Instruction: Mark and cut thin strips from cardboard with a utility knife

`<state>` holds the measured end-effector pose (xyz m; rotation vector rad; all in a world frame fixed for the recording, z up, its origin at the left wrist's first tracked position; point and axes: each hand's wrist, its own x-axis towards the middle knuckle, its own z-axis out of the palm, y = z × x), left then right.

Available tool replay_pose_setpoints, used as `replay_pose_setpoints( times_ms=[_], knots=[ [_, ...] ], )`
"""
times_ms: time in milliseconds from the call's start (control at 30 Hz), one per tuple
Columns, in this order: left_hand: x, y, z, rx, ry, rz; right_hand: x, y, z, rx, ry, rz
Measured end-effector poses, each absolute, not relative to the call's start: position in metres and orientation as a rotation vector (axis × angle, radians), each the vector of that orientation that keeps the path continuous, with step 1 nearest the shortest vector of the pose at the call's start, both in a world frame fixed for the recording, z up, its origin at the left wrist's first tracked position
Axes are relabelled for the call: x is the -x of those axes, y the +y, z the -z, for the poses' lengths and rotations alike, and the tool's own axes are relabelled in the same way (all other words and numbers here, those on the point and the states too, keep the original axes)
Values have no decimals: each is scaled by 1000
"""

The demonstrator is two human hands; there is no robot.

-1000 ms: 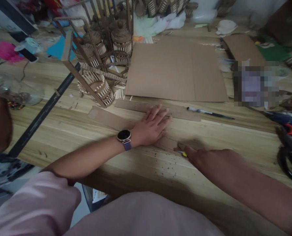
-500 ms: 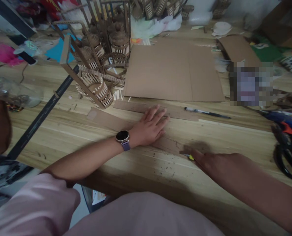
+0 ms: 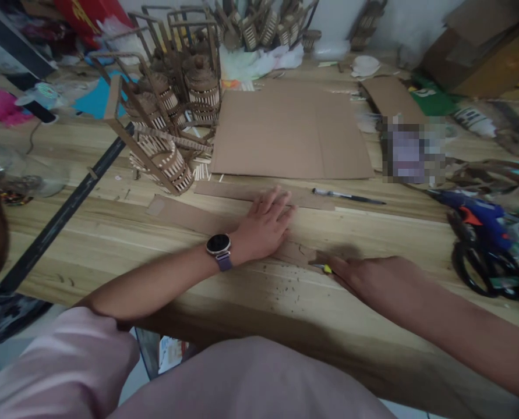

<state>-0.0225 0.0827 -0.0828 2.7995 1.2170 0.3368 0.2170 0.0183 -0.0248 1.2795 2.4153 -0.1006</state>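
Note:
Fingers spread, my left hand (image 3: 265, 224) lies flat across a long cardboard strip (image 3: 184, 214) on the wooden table. Its fingertips reach over a second cardboard strip (image 3: 228, 191) farther back. My right hand (image 3: 355, 273) is closed around a utility knife (image 3: 327, 268) with a yellow part; most of its handle is hidden in the fist. The blade is at the right end of the near strip, where short dark marks show. Dark crumbs dot the table just in front of the strip. A pen (image 3: 349, 196) lies beyond my hands, to the right.
A large cardboard sheet (image 3: 285, 134) lies behind the strips. Several lantern-like stick-and-cardboard models (image 3: 161, 163) stand at the back left. A blue glue gun (image 3: 473, 212) and black-handled scissors (image 3: 469, 262) lie at right. A clear jar (image 3: 18, 171) rests at left.
The camera view has turned a little to the right, so the table's things sit farther left. My left hand stays on the strip; the knife remains at the strip's right end.

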Motion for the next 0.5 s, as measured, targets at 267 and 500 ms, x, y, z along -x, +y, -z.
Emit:
replay_pose_setpoints(
  times_ms=[267, 500],
  knots=[
    [-3, 76, 86, -2746, 1229, -246, -194, 32, -4, -1189, 2303, 178],
    [-3, 74, 79, -2747, 1250, -149, -190, 36, -3, -1151, 2305, 131]
  ],
)
